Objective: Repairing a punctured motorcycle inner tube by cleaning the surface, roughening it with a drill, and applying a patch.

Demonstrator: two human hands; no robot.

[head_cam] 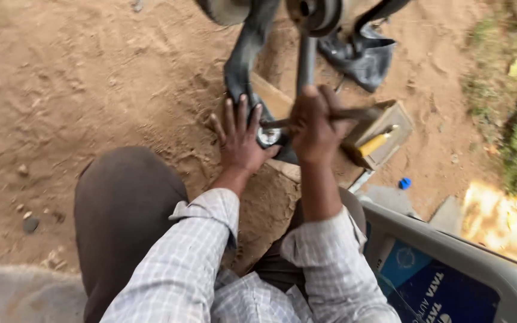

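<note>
A blue printed label [435,290] with pale lettering sits on the grey container [498,272], lower right.

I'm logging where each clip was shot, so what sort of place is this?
Probably an outdoor, roadside-style repair spot. The ground is bare sandy dirt, a wooden tool box with a yellow-handled tool sits on it, and the right hand grips a metal rod.

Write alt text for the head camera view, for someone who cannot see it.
A crouching person's right hand grips a long metal rod, while the left hand lies flat beside a small round metal part. A wooden tray holding a yellow-handled tool rests on sandy ground.
</note>
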